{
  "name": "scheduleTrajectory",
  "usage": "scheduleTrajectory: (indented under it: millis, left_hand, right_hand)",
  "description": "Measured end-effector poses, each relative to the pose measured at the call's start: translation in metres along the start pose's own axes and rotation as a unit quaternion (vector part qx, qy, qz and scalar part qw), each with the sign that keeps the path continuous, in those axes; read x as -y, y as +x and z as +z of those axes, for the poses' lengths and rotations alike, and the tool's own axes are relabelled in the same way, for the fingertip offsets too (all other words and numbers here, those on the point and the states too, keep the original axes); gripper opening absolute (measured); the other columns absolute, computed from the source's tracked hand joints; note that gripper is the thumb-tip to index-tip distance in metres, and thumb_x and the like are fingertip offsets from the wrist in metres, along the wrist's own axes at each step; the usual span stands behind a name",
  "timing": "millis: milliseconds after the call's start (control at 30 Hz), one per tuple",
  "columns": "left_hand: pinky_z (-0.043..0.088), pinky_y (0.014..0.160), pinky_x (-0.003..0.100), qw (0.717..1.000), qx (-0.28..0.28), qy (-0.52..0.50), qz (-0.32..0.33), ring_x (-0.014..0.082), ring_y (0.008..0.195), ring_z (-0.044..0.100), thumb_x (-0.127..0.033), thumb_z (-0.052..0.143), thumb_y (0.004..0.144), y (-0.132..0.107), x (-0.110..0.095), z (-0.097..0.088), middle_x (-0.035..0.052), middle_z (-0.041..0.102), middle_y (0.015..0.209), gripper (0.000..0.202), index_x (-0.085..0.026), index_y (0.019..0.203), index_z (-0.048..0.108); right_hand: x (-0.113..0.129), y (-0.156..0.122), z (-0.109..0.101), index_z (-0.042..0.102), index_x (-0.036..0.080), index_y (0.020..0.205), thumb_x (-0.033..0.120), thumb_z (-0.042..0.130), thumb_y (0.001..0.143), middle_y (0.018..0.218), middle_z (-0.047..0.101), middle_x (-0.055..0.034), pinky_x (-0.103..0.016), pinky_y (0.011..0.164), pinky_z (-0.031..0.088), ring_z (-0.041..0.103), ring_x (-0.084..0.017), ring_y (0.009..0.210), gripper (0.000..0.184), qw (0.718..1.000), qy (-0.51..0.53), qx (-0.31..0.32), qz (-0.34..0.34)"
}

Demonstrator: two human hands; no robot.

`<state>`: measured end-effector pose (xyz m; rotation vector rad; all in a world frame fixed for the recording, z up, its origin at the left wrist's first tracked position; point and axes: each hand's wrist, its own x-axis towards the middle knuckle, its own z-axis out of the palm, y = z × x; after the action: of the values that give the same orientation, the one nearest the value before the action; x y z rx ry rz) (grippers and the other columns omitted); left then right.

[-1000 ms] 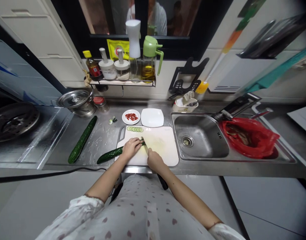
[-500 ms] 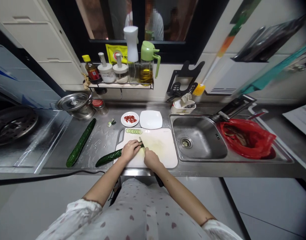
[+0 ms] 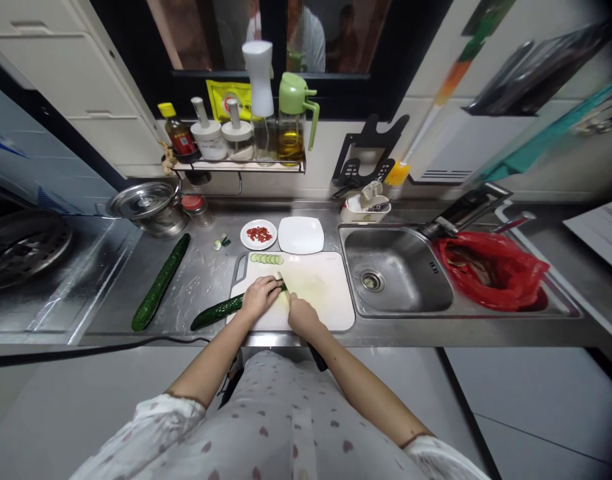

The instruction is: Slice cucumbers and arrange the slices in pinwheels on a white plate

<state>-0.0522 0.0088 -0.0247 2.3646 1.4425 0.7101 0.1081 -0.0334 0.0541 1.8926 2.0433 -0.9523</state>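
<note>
I see left hand (image 3: 259,297), fingers clamped on long dark-green cucumber (image 3: 217,312) across white plastic cutting board (image 3: 321,293); right hand (image 3: 301,315) gripping knife (image 3: 284,285). Small round white plate (image 3: 259,235) holds red chilli bits; square white plate (image 3: 301,235) bare; steel sink (image 3: 401,283) holds red plastic bag (image 3: 491,270).

A steel bench (image 3: 206,280) carries a white cutting board (image 3: 326,293); a whole cucumber (image 3: 161,281); two small plates (image 3: 301,235); a lidded pot (image 3: 149,203).

There is one view only, from a camera on the person's head. It looks forward and steeply down over the near edge of the tabletop (image 3: 201,280), from close above, reaching to the back wall and the window.
</note>
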Motion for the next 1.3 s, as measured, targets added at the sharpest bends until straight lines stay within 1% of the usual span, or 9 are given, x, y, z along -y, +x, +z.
scheduleTrajectory:
  millis: [200,467,700,933,1167,1300]
  left_hand:
    - [0.049,0.087,0.031,1.000,-0.002,-0.006,-0.010,0.0180,0.099,0.059,-0.032,0.055,0.090,0.000,0.001,0.002,0.0040,0.066,0.109,0.022,-0.025,0.104,0.071]
    - [0.049,0.087,0.030,1.000,0.003,-0.008,-0.015,0.0180,0.099,0.059,-0.033,0.055,0.090,0.001,-0.001,-0.001,0.0033,0.066,0.109,0.022,-0.025,0.103,0.071]
    - [0.050,0.087,0.031,1.000,0.003,-0.006,-0.014,0.0180,0.099,0.059,-0.032,0.054,0.090,0.000,-0.002,-0.001,0.0037,0.066,0.109,0.022,-0.025,0.103,0.071]
    - [0.050,0.088,0.031,1.000,0.003,-0.004,-0.011,0.0181,0.099,0.059,-0.033,0.054,0.090,0.000,0.000,0.000,0.0036,0.066,0.109,0.022,-0.025,0.102,0.071]
    - [0.050,0.088,0.031,1.000,-0.004,0.000,-0.010,0.0177,0.099,0.058,-0.033,0.054,0.090,-0.001,0.000,0.001,0.0036,0.066,0.109,0.022,-0.025,0.102,0.071]
    - [0.050,0.088,0.031,1.000,-0.005,0.001,-0.011,0.0178,0.099,0.059,-0.032,0.054,0.090,-0.001,-0.001,0.000,0.0040,0.066,0.109,0.022,-0.025,0.103,0.071]
  right_hand:
    - [-0.003,-0.005,0.004,0.045,0.009,0.120,0.004,0.043,0.083,0.106,0.065,-0.0187,-0.030,0.075,0.046,0.064,-0.026,0.102,0.037,1.000,-0.010,0.002,0.003]
    - [0.000,0.000,0.002,0.045,0.011,0.122,0.004,0.044,0.083,0.105,0.066,-0.0173,-0.029,0.078,0.046,0.063,-0.025,0.104,0.039,1.000,-0.006,0.007,0.006]
    - [0.002,0.007,0.002,0.046,0.011,0.121,0.006,0.044,0.084,0.107,0.066,-0.0173,-0.029,0.079,0.046,0.063,-0.025,0.105,0.037,1.000,-0.005,-0.007,-0.001]
    - [0.002,0.015,0.006,0.045,0.010,0.122,0.006,0.044,0.085,0.106,0.066,-0.0176,-0.029,0.079,0.046,0.064,-0.025,0.105,0.037,1.000,-0.007,-0.014,-0.003]
    - [0.002,0.014,0.013,0.045,0.011,0.121,0.005,0.044,0.085,0.106,0.067,-0.0169,-0.029,0.079,0.045,0.064,-0.024,0.104,0.036,1.000,-0.002,-0.017,0.009]
    - [0.004,0.018,0.011,0.045,0.011,0.121,0.006,0.043,0.086,0.106,0.066,-0.0170,-0.029,0.079,0.045,0.063,-0.024,0.105,0.035,1.000,0.003,-0.020,0.007]
